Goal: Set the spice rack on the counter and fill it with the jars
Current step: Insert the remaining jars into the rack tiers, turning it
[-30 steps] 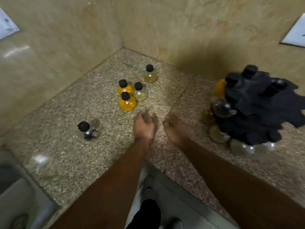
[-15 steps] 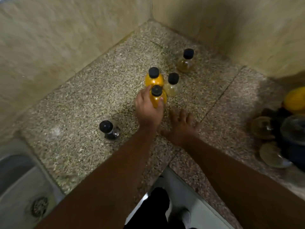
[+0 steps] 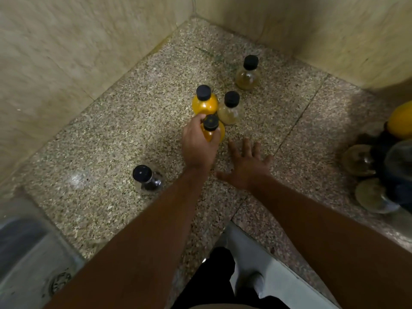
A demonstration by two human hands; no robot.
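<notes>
My left hand (image 3: 198,146) is wrapped around a yellow jar with a black cap (image 3: 211,129) on the speckled counter (image 3: 107,134). Just behind it stand a second yellow jar (image 3: 204,101) and a pale jar (image 3: 230,108). Another pale jar (image 3: 248,73) stands farther back near the corner. A dark jar (image 3: 147,180) sits alone to the left. My right hand (image 3: 247,166) lies flat on the counter with fingers spread, holding nothing. The black spice rack (image 3: 392,166), with jars in it, is cut off at the right edge.
Tiled walls (image 3: 89,47) meet in a corner behind the jars. A steel sink (image 3: 29,264) with a drain lies at the lower left. The counter's front edge forms an inner corner near my body.
My left hand reached forward and closed around the nearest yellow jar. My right hand opened flat on the counter. The view swung left, so the rack slid to the right edge.
</notes>
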